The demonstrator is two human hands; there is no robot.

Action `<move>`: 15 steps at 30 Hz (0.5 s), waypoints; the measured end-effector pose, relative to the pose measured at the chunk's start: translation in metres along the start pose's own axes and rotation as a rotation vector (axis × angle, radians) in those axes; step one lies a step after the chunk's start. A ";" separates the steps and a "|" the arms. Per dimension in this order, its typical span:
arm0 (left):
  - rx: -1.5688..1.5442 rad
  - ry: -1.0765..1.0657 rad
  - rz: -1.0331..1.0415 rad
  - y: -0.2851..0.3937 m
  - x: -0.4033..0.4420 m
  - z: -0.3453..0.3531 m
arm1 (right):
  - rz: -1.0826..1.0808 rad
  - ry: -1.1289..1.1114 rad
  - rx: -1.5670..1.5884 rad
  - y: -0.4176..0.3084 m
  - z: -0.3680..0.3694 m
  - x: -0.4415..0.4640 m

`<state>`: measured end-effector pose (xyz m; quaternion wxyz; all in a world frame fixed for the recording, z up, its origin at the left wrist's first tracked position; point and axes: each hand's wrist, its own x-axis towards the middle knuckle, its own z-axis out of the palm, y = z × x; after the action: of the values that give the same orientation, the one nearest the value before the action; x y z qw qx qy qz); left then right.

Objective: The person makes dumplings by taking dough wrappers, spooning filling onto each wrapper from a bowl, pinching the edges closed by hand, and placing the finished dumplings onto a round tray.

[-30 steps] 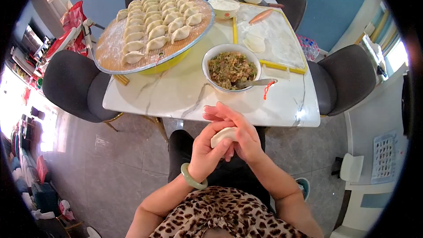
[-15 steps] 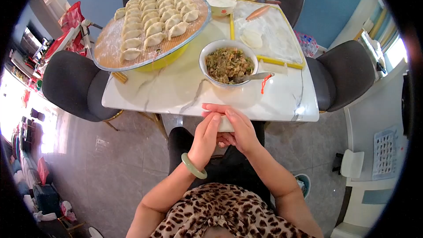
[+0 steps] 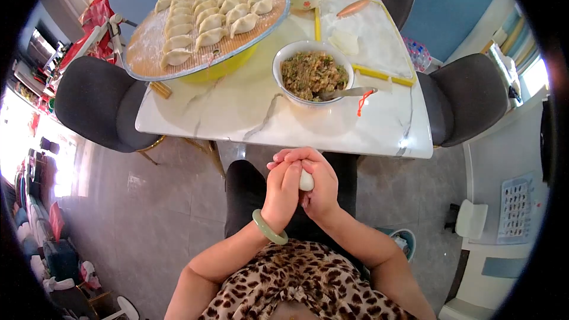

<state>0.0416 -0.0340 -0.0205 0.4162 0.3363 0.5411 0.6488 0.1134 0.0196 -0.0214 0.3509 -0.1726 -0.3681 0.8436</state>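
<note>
A white dumpling (image 3: pixel 306 181) is pressed between my two hands, just off the table's front edge and above my lap. My left hand (image 3: pixel 281 194), with a pale green bangle at the wrist, is closed round its left side. From the right, my right hand (image 3: pixel 322 185) wraps over it, fingers meeting the left ones. Only a smooth rounded part of the dumpling shows; the remainder is hidden. Beyond the hands stands a white bowl (image 3: pixel 277 77) of chopped filling (image 3: pixel 311 75), a spoon (image 3: pixel 347 93) with an orange cord resting in it.
Rows of dumplings (image 3: pixel 210 21) lie on a floured round board (image 3: pixel 145 44) at the back left, above a yellow basin. A floured mat (image 3: pixel 382 38) holds wrappers (image 3: pixel 344 42) and a rolling pin (image 3: pixel 353 8). Dark chairs (image 3: pixel 98 101) flank the marble-patterned table (image 3: pixel 231 121).
My hands have closed more tightly round the dumpling, the right fingers now folded over the left. They sit slightly lower in view, and the camera has shifted a little.
</note>
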 end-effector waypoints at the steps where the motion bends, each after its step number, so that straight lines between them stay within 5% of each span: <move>1: 0.070 0.030 0.083 -0.002 -0.003 0.001 | -0.082 -0.039 0.040 0.002 0.002 -0.002; 5: 0.067 0.049 0.129 -0.007 0.000 0.002 | -0.105 0.001 0.018 0.004 0.002 -0.004; 8: -0.146 0.145 -0.112 0.004 0.008 -0.001 | -0.055 -0.004 -0.177 -0.005 -0.004 0.003; 10: -0.423 -0.166 -0.282 0.023 0.010 -0.013 | 0.013 -0.032 -0.127 -0.009 -0.005 0.004; 15: -0.324 0.044 -0.291 0.001 0.006 -0.011 | 0.121 -0.023 -0.136 -0.009 0.001 0.003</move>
<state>0.0294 -0.0336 -0.0213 0.5422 0.1693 0.4816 0.6674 0.1148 0.0252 -0.0141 0.2824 -0.2084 -0.4174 0.8382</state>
